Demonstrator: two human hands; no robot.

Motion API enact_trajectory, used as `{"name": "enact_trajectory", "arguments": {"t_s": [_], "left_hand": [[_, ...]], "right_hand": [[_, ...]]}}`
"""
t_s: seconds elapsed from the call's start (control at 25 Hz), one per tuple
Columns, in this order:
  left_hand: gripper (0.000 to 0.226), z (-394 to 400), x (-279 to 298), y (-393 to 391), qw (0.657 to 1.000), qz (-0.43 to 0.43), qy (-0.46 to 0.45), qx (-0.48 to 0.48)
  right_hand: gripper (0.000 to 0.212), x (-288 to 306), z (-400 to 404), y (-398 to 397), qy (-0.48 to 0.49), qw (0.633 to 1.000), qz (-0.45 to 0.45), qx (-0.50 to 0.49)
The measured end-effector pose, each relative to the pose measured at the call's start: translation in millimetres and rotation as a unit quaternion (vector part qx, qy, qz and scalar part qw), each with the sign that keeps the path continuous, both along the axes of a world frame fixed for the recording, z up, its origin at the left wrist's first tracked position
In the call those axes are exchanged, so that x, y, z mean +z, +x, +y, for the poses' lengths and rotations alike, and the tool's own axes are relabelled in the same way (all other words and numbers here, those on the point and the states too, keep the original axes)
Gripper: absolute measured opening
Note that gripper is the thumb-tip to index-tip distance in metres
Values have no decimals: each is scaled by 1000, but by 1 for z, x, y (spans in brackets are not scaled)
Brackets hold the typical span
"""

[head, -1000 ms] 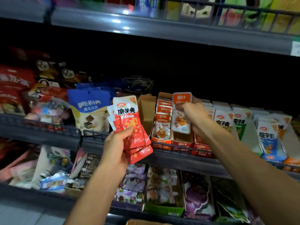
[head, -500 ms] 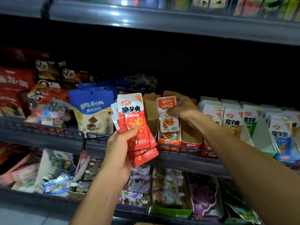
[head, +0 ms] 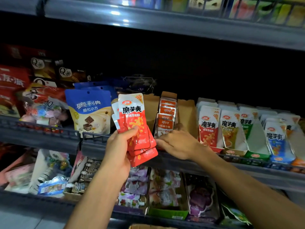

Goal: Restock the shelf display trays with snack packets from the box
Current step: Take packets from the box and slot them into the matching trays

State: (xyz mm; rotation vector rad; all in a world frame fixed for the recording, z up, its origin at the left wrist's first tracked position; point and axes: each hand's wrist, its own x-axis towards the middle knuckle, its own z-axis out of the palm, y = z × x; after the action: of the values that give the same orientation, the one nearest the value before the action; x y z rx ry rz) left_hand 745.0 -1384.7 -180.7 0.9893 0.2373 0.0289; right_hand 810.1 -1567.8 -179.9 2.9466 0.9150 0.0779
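Hands at the middle shelf rail

Left hand (head: pixel 118 151) has its grip clenched round a fan of red konjac packets (head: pixel 135 124), held just in front of the shelf rail (head: pixel 92 138). Right hand (head: pixel 178 143) rests on the rail, fingers fairly straight, touching the front of the cardboard tray of orange packets (head: pixel 165 119). Beside it a brown tray (head: pixel 187 116) shows open room. Farther right, konjac display trays (head: pixel 231 129) stand crowded.
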Motion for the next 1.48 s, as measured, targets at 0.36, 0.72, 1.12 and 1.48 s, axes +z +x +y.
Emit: {"name": "enact_trajectory", "arguments": {"t_s": [0.36, 0.72, 1.12, 1.48], "left_hand": [[31, -6, -2, -6, 1000, 14, -3, -14], [31, 1, -1, -3, 1000, 6, 2, -4], [28, 0, 0, -5, 1000, 8, -1, -1], [23, -1, 1, -10, 1000, 12, 12, 0]], "right_hand": [[53, 11, 14, 26, 1, 988, 109, -107], [50, 12, 21, 32, 89, 970, 171, -147], [49, 10, 34, 21, 85, 964, 191, -164], [33, 27, 40, 6, 76, 954, 238, -167]]}}
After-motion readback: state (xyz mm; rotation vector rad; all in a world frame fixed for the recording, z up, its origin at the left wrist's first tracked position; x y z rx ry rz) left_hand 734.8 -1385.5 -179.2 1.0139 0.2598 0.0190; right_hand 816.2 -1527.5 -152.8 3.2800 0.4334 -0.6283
